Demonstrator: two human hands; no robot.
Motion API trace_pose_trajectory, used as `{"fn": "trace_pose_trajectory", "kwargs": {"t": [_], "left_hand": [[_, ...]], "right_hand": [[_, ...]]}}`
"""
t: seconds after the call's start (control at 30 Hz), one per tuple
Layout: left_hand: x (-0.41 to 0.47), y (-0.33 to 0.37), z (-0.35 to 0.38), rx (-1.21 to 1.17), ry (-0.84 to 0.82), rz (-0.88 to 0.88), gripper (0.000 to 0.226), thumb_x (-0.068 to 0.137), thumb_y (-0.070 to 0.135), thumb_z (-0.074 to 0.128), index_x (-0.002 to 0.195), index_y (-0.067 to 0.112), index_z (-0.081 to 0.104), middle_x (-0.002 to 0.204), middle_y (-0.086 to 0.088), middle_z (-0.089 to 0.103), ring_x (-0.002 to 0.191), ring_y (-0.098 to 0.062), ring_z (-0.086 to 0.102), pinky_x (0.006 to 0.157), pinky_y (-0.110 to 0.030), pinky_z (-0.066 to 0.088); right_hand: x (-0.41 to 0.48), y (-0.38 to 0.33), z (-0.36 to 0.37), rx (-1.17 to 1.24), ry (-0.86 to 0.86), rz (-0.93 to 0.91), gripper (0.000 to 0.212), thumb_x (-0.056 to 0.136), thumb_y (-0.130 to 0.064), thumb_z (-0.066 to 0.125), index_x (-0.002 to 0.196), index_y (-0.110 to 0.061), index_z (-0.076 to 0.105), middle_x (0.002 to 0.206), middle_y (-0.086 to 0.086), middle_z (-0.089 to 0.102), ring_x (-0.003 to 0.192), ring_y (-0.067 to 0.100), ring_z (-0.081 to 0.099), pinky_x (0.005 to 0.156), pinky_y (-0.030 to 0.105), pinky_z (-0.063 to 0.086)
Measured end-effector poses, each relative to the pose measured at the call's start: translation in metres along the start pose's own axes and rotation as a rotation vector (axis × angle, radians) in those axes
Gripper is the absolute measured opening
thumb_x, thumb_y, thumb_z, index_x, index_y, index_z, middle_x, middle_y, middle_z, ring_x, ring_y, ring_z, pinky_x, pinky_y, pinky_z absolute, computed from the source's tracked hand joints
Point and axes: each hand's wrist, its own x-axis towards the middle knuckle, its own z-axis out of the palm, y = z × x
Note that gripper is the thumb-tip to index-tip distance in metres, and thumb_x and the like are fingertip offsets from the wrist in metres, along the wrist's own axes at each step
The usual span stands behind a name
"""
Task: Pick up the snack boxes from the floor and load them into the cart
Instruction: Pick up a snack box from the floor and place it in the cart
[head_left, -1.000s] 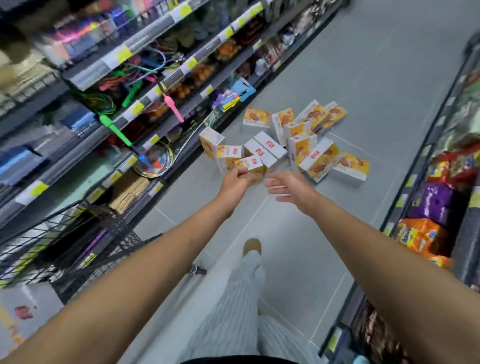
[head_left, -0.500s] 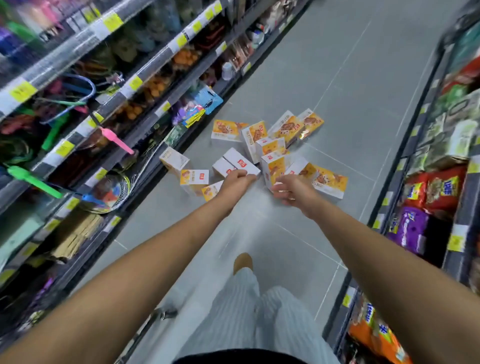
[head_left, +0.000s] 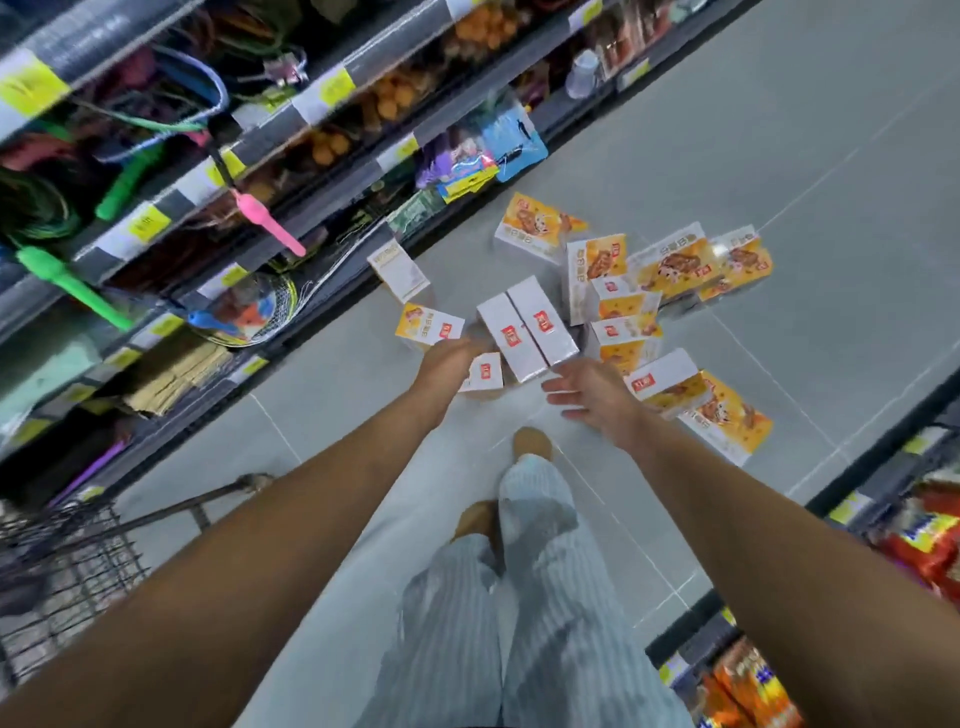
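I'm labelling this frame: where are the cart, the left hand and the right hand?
cart (head_left: 72, 564): head view, on its wire basket wall.
left hand (head_left: 447, 366): head view, on the back of the hand.
right hand (head_left: 597, 397): head view, on the back of the hand.

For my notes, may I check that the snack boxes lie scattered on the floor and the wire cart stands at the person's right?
Not quite: the head view shows the wire cart at the person's left; the snack boxes do lie scattered on the floor.
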Motion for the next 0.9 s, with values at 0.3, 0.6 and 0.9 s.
{"fn": "trace_pose_trajectory", "kwargs": {"t": [0.3, 0.6, 0.9], "left_hand": [[0.111, -0.012, 0.016, -0.030, 0.117, -0.180, 0.035, 0.096, 0.043, 0.047, 0.103, 0.012, 0.061, 0.112, -0.009, 0.060, 0.096, -0.022, 0.053, 0.078, -0.028, 0.032], [0.256, -0.076, 0.030, 0.013, 0.160, -0.268, 0.039, 0.100, 0.034, 0.044, 0.125, 0.006, 0.054, 0.113, -0.007, 0.056, 0.087, -0.016, 0.048, 0.054, -0.016, 0.032], [0.403, -0.168, 0.023, 0.013, 0.157, -0.369, 0.055, 0.091, 0.060, 0.041, 0.120, 0.015, 0.056, 0.116, -0.006, 0.065, 0.099, -0.023, 0.065, 0.095, -0.036, 0.051]], "right_hand": [[0.121, -0.025, 0.005, -0.024, -0.133, 0.205, 0.011, 0.097, -0.022, 0.052, 0.089, -0.014, 0.054, 0.109, 0.012, 0.058, 0.101, 0.026, 0.052, 0.088, 0.035, 0.037], [0.275, 0.025, 0.039, -0.147, -0.156, 0.315, 0.024, 0.098, -0.038, 0.049, 0.103, -0.015, 0.052, 0.123, 0.007, 0.054, 0.119, 0.028, 0.050, 0.107, 0.047, 0.036], [0.411, 0.100, 0.081, -0.086, -0.174, 0.539, 0.074, 0.089, -0.063, 0.049, 0.144, -0.017, 0.032, 0.151, 0.014, 0.035, 0.136, 0.044, 0.035, 0.111, 0.059, 0.031]]}}
